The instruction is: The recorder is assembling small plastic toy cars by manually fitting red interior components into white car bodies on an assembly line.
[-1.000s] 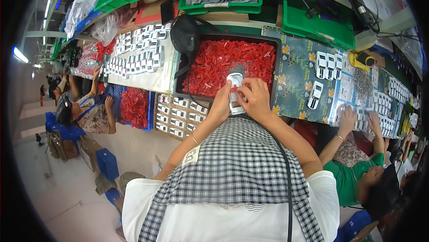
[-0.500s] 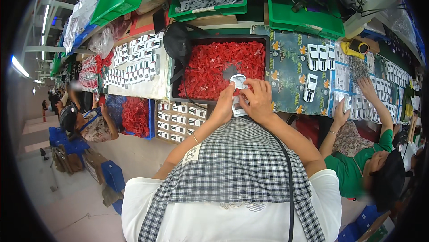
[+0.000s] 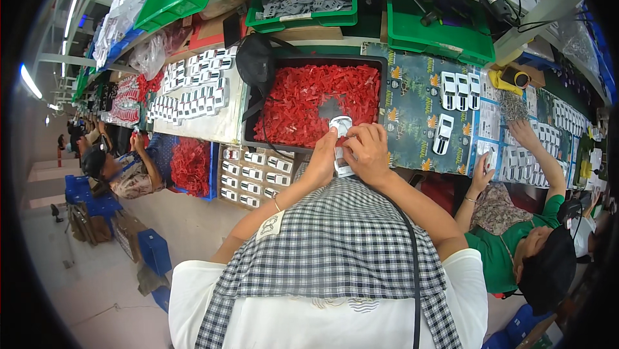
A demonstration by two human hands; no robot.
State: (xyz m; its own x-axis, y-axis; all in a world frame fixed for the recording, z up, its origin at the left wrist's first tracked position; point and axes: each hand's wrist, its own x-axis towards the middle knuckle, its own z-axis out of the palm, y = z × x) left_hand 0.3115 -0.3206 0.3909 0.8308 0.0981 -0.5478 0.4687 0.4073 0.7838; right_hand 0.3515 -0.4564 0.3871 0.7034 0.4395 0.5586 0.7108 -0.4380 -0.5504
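Note:
Between my two hands is a white toy car body (image 3: 342, 124), held upright just over the near edge of a black bin. My left hand (image 3: 320, 160) grips it from the left, with the thumb along its side. From the right, my right hand (image 3: 368, 149) has bent fingers pressed against the middle of the car, hiding part of it. Small red plastic pieces (image 3: 296, 100) fill the black bin (image 3: 385, 71) beyond my hands. Whether a small red piece sits under my right fingertips cannot be made out.
White toy cars (image 3: 443, 134) lie on the patterned mat at right, and more stand in rows on a board (image 3: 219, 129) at left. A box of cars (image 3: 255, 175) is at my near left. Green trays (image 3: 438, 42) line the back. A co-worker (image 3: 529, 246) handles parts at right.
My hands and the toy car stay almost in place, with a small shift of my right fingers. The co-worker at right has moved their hands slightly.

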